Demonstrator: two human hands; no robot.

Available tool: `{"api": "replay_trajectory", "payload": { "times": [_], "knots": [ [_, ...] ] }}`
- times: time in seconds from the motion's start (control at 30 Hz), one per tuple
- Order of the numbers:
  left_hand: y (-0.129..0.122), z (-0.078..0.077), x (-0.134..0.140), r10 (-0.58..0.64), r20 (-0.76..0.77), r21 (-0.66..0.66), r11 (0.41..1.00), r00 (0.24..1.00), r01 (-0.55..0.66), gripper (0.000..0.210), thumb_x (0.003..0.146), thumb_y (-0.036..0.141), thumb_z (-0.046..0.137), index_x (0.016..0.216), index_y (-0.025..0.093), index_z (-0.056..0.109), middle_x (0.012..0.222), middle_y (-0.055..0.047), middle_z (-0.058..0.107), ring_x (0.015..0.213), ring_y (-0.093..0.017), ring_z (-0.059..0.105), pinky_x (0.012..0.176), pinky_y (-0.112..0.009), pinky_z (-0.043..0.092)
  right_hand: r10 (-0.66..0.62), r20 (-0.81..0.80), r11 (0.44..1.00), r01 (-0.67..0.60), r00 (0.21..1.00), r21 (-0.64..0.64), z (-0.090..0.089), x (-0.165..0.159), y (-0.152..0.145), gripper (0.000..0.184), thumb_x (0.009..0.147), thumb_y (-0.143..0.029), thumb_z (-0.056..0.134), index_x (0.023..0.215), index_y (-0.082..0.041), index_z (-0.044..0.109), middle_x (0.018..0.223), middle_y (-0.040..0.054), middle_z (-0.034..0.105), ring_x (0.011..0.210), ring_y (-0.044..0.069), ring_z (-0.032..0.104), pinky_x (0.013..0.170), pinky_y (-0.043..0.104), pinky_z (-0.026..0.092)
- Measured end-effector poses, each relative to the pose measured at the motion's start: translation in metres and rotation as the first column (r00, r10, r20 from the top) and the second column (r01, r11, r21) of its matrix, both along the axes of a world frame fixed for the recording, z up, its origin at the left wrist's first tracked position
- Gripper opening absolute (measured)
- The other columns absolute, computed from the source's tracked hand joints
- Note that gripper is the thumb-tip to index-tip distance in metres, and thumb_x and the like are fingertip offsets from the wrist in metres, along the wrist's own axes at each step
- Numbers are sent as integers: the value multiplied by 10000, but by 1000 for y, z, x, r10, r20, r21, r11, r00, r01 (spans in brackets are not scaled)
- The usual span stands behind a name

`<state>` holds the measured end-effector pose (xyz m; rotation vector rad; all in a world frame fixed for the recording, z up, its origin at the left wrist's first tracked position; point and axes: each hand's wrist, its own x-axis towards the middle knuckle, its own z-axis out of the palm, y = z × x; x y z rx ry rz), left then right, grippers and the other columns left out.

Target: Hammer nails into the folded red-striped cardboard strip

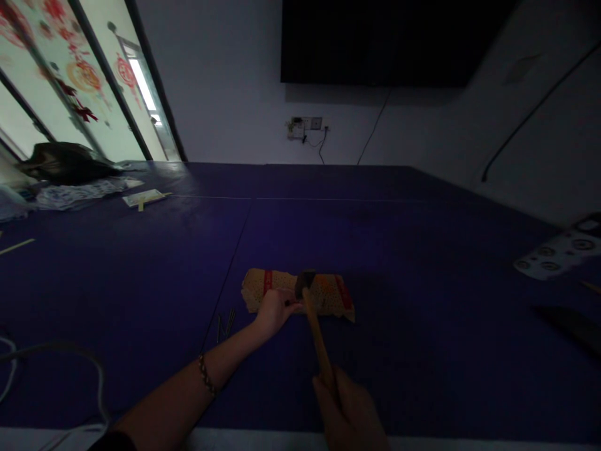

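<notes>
Two bare forearms were in view, no gloves, no rings seen. Left hand [275, 311] w/ a thin beaded bracelet [207, 375] round the wrist, beads small and dark-gold, approx one strand. Edge of a dark sleeve [109, 441] showed at the left arm's upper end, near frame bottom. Right hand [351, 413] bare, wrist cut off by frame edge; fingers too dim for nail detail.

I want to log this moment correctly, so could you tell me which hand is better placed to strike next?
Right, probably: the right hand grips the hammer, its head over the perforated board, while the left hand rests on that board.
</notes>
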<state>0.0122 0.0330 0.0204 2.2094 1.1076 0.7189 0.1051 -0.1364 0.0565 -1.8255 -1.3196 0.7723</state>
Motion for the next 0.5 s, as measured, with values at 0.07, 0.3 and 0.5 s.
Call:
{"api": "replay_trajectory", "payload": {
  "times": [0.07, 0.3, 0.5],
  "knots": [
    [-1, 1, 0, -19, 12, 14, 1000, 1000, 18, 132, 687, 98, 619, 556, 121, 625, 591, 8, 604, 602, -120, 566, 571, -194, 406, -2, -22, 1000, 1, 1000, -11, 1, 0, -1, 224, 776, -307, 371, 641, -183, 499, 479, 27, 567, 404, 124, 504, 415, 216, 343],
    [-4, 3, 0, 1, 14, 25, 1000, 1000, -1, 104, 689, 101, 610, 595, 122, 648, 624, -17, 630, 641, -146, 585, 611, -220, 434, -31, 30, 999, 31, 999, 15, -7, -2, -1, 219, 772, -308, 424, 650, -174, 545, 510, 54, 588, 457, 161, 546, 446, 238, 360],
    [-1, 0, 0, -20, 6, 2, 1000, 1000, 20, 122, 700, 107, 599, 597, 143, 654, 649, -15, 642, 698, -154, 591, 671, -232, 444, -21, 20, 999, 21, 1000, 31, -10, -3, -2, 263, 792, -346, 405, 652, -175, 547, 457, 33, 553, 392, 151, 503, 413, 240, 338]
  ]
}}
